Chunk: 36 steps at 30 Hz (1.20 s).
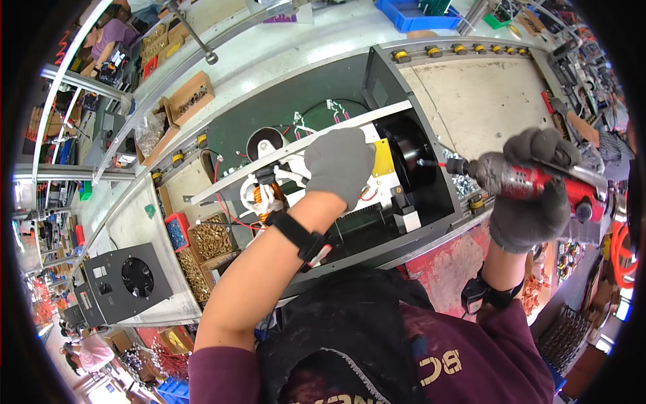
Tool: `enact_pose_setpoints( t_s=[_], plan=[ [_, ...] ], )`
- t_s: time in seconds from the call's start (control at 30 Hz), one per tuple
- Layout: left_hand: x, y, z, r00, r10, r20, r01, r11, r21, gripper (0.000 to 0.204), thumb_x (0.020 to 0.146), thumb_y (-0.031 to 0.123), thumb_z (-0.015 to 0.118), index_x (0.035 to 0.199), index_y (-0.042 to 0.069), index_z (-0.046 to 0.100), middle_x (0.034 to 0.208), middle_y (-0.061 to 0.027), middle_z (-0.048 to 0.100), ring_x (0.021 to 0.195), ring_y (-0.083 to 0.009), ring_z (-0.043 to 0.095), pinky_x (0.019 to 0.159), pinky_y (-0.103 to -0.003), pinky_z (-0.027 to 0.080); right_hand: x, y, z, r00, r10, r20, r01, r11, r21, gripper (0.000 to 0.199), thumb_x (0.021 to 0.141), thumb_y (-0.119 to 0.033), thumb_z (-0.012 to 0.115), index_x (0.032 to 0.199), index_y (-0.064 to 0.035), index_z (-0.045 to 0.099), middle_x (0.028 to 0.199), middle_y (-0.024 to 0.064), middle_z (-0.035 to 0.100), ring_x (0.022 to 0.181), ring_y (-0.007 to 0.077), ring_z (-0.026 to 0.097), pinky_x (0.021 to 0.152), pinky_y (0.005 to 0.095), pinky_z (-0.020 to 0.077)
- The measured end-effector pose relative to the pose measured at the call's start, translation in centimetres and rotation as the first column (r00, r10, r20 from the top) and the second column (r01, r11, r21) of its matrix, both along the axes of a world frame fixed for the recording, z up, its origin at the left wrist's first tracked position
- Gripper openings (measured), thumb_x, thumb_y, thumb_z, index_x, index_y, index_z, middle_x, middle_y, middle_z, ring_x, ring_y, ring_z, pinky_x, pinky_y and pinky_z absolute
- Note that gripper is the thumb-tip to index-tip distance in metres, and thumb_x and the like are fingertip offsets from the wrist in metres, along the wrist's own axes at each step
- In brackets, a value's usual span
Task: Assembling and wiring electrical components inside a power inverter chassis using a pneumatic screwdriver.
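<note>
My left hand, in a grey glove, is curled over a metal strip that crosses an open dark metal case. Its fingertips are hidden, so I cannot make out what they grip. Inside the case are a white board with a yellow label, a round black fan, a copper coil wrapped in white and loose wires. My gloved right hand is wrapped round a red power screwdriver, held level at the case's right. The bit points left toward the fan, above the case's right wall.
Boxes of brass fittings and a red bin of small parts stand left of the case. A dark panel with a fan lies farther left. Yellow rollers line the far rail. Another person's arm reaches in at the right.
</note>
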State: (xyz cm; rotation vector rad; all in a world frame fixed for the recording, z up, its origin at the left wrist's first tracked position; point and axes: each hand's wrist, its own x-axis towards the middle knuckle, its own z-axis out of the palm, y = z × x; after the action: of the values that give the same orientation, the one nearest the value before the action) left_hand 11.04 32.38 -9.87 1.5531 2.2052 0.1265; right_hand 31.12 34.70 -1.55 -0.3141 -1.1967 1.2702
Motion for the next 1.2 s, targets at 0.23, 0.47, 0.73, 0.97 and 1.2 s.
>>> enact_pose_setpoints(
  t_s=[0.23, 0.47, 0.73, 0.97, 1.2],
  plan=[
    [1.1, -1.5, 0.7, 0.970, -0.202, -0.133, 0.209, 0.977, 0.041, 0.041, 0.074, 0.039, 0.068, 0.099, 0.007, 0.061, 0.079, -0.0079, 0.062, 0.076, -0.0252, 0.063, 0.062, -0.039, 0.049, -4.2, 5.1, -4.4, 0.989, 0.097, 0.114, -0.085, 0.990, -0.113, 0.034, 0.075, -0.018, 0.061, 0.103, -0.0039, 0.050, 0.089, 0.0129, 0.050, 0.081, 0.0251, 0.050, 0.073, 0.0377, 0.0448],
    [1.1, -1.8, -0.6, 0.967, -0.215, -0.138, 0.225, 0.972, 0.062, 0.047, 0.072, 0.038, 0.070, 0.105, 0.008, 0.058, 0.083, -0.0068, 0.062, 0.077, -0.0243, 0.063, 0.062, -0.039, 0.050, -6.0, 6.9, -7.1, 0.930, 0.324, 0.174, -0.324, 0.946, -0.030, 0.029, 0.077, -0.003, 0.059, 0.105, -0.0025, 0.050, 0.097, 0.0152, 0.059, 0.086, 0.0230, 0.061, 0.075, 0.0361, 0.0516],
    [-0.1, -1.4, -1.5, 0.969, -0.162, -0.188, 0.175, 0.983, 0.051, 0.038, 0.075, 0.033, 0.067, 0.103, 0.009, 0.060, 0.082, -0.0062, 0.061, 0.076, -0.0239, 0.063, 0.060, -0.038, 0.049, -7.3, 5.8, -7.4, 0.937, 0.321, 0.136, -0.313, 0.947, -0.077, 0.031, 0.079, 0.001, 0.060, 0.107, -0.0031, 0.048, 0.093, 0.0131, 0.060, 0.075, 0.0154, 0.056, 0.064, 0.0309, 0.0486],
    [-0.1, -1.4, -2.2, 0.965, -0.160, -0.207, 0.189, 0.973, 0.133, 0.043, 0.074, 0.034, 0.068, 0.107, 0.007, 0.060, 0.080, -0.0071, 0.060, 0.074, -0.0228, 0.062, 0.061, -0.037, 0.048, -8.2, 5.4, -7.2, 0.910, 0.243, 0.337, -0.218, 0.970, -0.110, 0.033, 0.075, -0.014, 0.064, 0.104, -0.0022, 0.051, 0.096, 0.0155, 0.057, 0.085, 0.0255, 0.059, 0.078, 0.0392, 0.0495],
    [-0.4, -1.0, -1.7, 0.961, -0.197, -0.197, 0.209, 0.977, 0.042, 0.043, 0.074, 0.033, 0.069, 0.106, 0.006, 0.059, 0.080, -0.0078, 0.059, 0.073, -0.0233, 0.061, 0.059, -0.037, 0.048, -9.4, 4.7, -6.2, 0.899, 0.158, 0.409, -0.117, 0.985, -0.124, 0.030, 0.074, -0.005, 0.059, 0.103, -0.0020, 0.052, 0.096, 0.0136, 0.059, 0.085, 0.0228, 0.060, 0.078, 0.0366, 0.0494]
  ],
)
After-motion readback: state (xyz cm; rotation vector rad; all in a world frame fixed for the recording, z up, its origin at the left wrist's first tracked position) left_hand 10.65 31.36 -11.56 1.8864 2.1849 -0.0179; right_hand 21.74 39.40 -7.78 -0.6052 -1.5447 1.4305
